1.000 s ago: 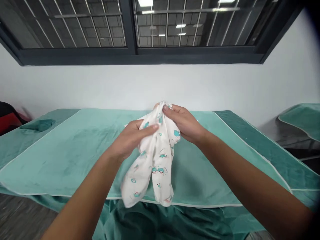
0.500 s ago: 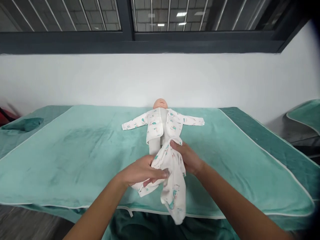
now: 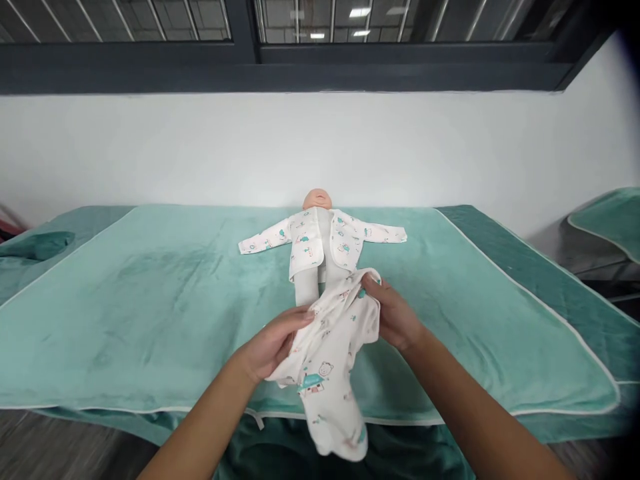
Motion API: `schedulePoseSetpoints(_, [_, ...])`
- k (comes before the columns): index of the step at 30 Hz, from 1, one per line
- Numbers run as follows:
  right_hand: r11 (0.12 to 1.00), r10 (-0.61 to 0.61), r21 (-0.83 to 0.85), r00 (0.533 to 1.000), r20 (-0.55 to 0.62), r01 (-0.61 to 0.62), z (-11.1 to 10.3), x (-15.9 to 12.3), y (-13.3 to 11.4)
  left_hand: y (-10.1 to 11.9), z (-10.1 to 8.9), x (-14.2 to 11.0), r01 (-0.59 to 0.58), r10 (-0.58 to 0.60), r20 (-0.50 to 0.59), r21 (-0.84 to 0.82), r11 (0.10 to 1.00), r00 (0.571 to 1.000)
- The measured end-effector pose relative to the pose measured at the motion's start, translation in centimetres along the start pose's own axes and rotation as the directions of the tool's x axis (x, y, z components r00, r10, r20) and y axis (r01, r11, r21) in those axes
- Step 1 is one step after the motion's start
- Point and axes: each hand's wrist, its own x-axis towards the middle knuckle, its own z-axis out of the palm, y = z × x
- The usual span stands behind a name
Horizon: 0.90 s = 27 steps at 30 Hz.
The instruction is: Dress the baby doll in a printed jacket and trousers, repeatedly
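Note:
A doll [image 3: 317,199] lies on its back on the green bed cover, head toward the wall, in an unfastened white printed baby jacket [image 3: 305,241] with its sleeves stretched sideways. Both hands grip white printed baby pants [image 3: 340,340] over the doll's lower end. My left hand [image 3: 275,343] pinches the left edge of the pants, thumb on top. At the waistband's right side is my right hand [image 3: 393,313], closed on the cloth. One of the doll's legs [image 3: 307,287] shows bare of the pants; the waistband covers the end of the other. One pant leg hangs toward me.
A green plush cover [image 3: 165,300] with white piping spreads over the bed up to the white wall [image 3: 210,147]. Above runs a dark window frame [image 3: 150,70]. A folded green cloth [image 3: 610,220] is at the far right, and a green bundle [image 3: 37,245] lies at left.
The pants came down from in front of the wall toward the doll, which they hid earlier. The waistband is now spread wider at the doll's leg, and the view has tilted down.

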Motion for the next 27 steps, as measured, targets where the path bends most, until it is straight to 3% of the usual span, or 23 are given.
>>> schedulePoseSetpoints(5, [0.996, 0.084, -0.039, 0.996, -0.041, -0.086, -1.0, -1.2, 1.1, -0.2, 0.3, -0.7, 0.013, -0.029, 0.053, 0.284, 0.959, 0.998])
schedulePoseSetpoints(8, [0.978, 0.164, -0.152, 0.979, 0.123, -0.144, -1.4, -3.9, 1.8, -0.8, 1.2, -1.6, -0.036, 0.031, 0.023, 0.266, 0.963, 0.999])
schedulePoseSetpoints(9, [0.959, 0.229, -0.214, 0.950, 0.214, -0.183, -1.4, -5.0, 2.0, -1.2, 1.6, -2.1, -0.048, 0.044, 0.022, 0.239, 0.970, 0.999])
schedulePoseSetpoints(11, [0.897, 0.394, -0.350, 0.848, 0.355, -0.270, -1.4, -6.9, 2.2, -2.2, 2.2, -3.1, -0.031, 0.020, 0.056, 0.197, 0.980, 0.998])
schedulePoseSetpoints(13, [0.845, 0.501, -0.416, 0.771, 0.393, -0.337, -1.4, -8.1, 2.3, -2.8, 2.8, -4.0, 0.019, -0.039, 0.099, 0.196, 0.980, 0.994])
schedulePoseSetpoints(14, [0.845, 0.501, -0.409, 0.778, 0.379, -0.345, -1.4, -8.3, 2.4, -3.0, 3.1, -4.3, 0.031, -0.052, 0.092, 0.211, 0.977, 0.994])
schedulePoseSetpoints(15, [0.861, 0.465, -0.386, 0.819, 0.336, -0.331, -1.4, -8.3, 2.6, -3.0, 3.3, -4.5, 0.027, -0.041, 0.051, 0.239, 0.971, 0.998])
schedulePoseSetpoints(17, [0.893, 0.315, -0.381, 0.937, 0.152, -0.239, -1.4, -7.6, 3.2, -2.6, 3.5, -4.1, -0.007, 0.054, -0.119, 0.365, 0.931, 0.991])
schedulePoseSetpoints(19, [0.852, 0.099, -0.509, 0.992, -0.078, -0.125, -1.5, -6.5, 4.3, -2.1, 3.5, -2.9, -0.009, 0.193, -0.260, 0.573, 0.819, 0.946])
schedulePoseSetpoints(22, [0.700, -0.153, -0.711, 0.959, -0.240, -0.066, -1.8, -5.1, 6.0, -1.7, 3.1, -0.5, 0.035, 0.346, -0.250, 0.851, 0.523, 0.904])
schedulePoseSetpoints(25, [0.679, -0.206, -0.731, 0.936, -0.284, -0.072, -1.8, -4.6, 6.9, -1.8, 2.8, 1.2, 0.088, 0.421, -0.190, 0.965, 0.248, 0.887])
schedulePoseSetpoints(27, [0.688, -0.208, -0.722, 0.932, -0.297, -0.076, -1.6, -4.6, 7.0, -1.8, 2.8, 1.6, 0.119, 0.408, -0.177, 0.979, 0.163, 0.896])
